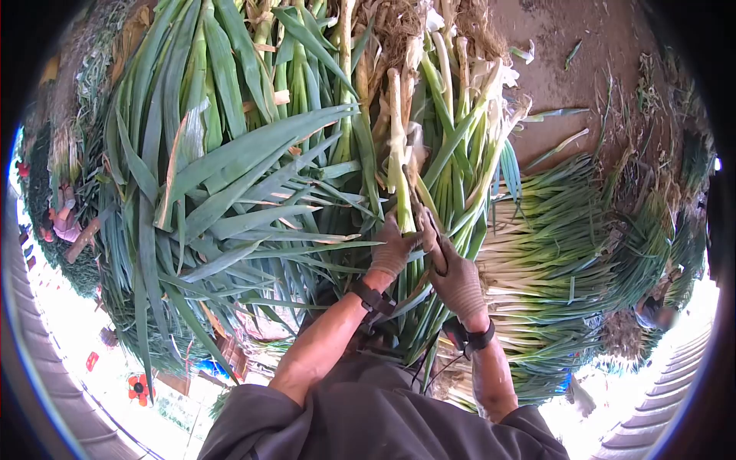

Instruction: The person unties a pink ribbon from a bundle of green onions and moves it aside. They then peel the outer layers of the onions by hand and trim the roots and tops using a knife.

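My left hand [395, 249], in a brownish knit glove, is closed around a large green onion [400, 172] with a pale stalk. Close beside it on the right, my right hand [458, 285], gloved alike, has its fingers bent in against the same stalk, thumb and forefinger pointing up along it. A dark, narrow edge shows by the right fingers; I cannot tell whether it is a tool or stained glove. Under and beyond both hands lies a pile of untrimmed green onions [452, 100], with dry roots and peeling skins at the far end.
On the left, a heap of broad green leaves [222, 184] reaches toward my left wrist. Rows of cleaned green onions [552, 253] lie stacked on the right, white ends toward me. Bare brown ground [560, 46] with scraps is at the upper right. Another person [65, 222] is at far left.
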Tool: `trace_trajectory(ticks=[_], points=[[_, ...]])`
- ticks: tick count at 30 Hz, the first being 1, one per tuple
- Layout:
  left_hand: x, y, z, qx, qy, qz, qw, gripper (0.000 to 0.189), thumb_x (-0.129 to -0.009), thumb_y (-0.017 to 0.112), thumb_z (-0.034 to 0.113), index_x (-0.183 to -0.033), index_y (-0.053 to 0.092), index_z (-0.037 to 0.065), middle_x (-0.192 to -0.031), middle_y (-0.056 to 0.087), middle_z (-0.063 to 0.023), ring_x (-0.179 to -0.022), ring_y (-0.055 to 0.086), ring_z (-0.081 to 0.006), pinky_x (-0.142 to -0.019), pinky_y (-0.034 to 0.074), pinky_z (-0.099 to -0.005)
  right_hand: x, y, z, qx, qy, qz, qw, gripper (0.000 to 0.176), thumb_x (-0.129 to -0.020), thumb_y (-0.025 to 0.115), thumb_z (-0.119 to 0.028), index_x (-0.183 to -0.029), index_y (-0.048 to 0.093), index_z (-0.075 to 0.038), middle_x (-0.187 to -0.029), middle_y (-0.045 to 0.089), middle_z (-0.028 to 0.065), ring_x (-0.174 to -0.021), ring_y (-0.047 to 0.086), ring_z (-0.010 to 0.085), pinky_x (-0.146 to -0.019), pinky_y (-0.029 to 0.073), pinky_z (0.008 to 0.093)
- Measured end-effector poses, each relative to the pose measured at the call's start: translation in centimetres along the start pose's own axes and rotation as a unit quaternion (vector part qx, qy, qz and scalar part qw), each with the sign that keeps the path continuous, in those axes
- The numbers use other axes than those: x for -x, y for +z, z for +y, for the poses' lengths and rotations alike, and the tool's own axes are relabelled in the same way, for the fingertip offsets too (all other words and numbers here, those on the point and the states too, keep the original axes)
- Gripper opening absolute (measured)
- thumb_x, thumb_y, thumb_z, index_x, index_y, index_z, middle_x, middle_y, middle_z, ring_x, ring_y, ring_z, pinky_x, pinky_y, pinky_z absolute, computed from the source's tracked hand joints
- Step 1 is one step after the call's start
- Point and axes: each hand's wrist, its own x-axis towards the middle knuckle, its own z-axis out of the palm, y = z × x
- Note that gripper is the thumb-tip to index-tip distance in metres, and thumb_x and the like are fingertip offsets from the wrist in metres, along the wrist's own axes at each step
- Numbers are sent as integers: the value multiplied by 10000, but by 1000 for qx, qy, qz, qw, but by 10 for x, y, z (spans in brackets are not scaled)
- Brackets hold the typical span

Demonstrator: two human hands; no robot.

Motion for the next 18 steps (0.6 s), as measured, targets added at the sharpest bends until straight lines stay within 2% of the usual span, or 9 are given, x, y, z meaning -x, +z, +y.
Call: trace_trajectory(ticks=[1,2,6,9,11,18], points=[[-1,-1,2,9,-6,-12,1000,801,-767,852,290,-1400,462,-8,-1150,698,-217,-1060,686,-352,-928,522,-415,-8,-1,-3,4,-6,2,1000,545,-852,660,-179,-1376,517,-132,-889,684,281,-825,665,489,-717,543,559],[-4,-2,3,-9,-55,-42,998,821,-764,855,299,-1417,454,2,-1157,698,-216,-1069,685,-358,-933,521,-416,-15,-5,-7,-1,21,-22,1000,556,-863,669,-179,-1397,532,-110,-975,685,285,-938,654,486,-776,544,526],[-4,3,-11,31,7,-6,999,792,-797,836,305,-1428,452,19,-1130,706,-216,-1034,692,-377,-899,533,-442,-42,3,-4,-16,9,-3,1000,516,-873,678,-197,-1361,542,-99,-989,689,283,-941,649,494,-776,539,532],[-11,7,-22,1,-8,-23,1000,785,-809,827,307,-1430,443,18,-1075,713,-226,-986,696,-410,-851,546,-470,-59,2,-14,-10,2,10,1000,498,-869,685,-191,-1338,550,-91,-977,687,286,-937,646,500,-775,536,534],[-10,14,-27,37,57,14,998,688,-855,785,285,-1404,457,32,-1020,707,-257,-945,689,-446,-808,547,-497,-73,5,-14,1,-3,26,1000,480,-881,666,-220,-1330,557,-89,-975,685,293,-938,648,497,-788,535,539],[-2,13,-17,-29,52,26,998,506,-928,707,334,-1285,519,28,-920,703,-272,-878,680,-473,-752,531,-537,-119,9,-20,15,-27,78,996,490,-834,615,-175,-1314,588,-78,-964,685,301,-938,650,496,-842,528,552]])
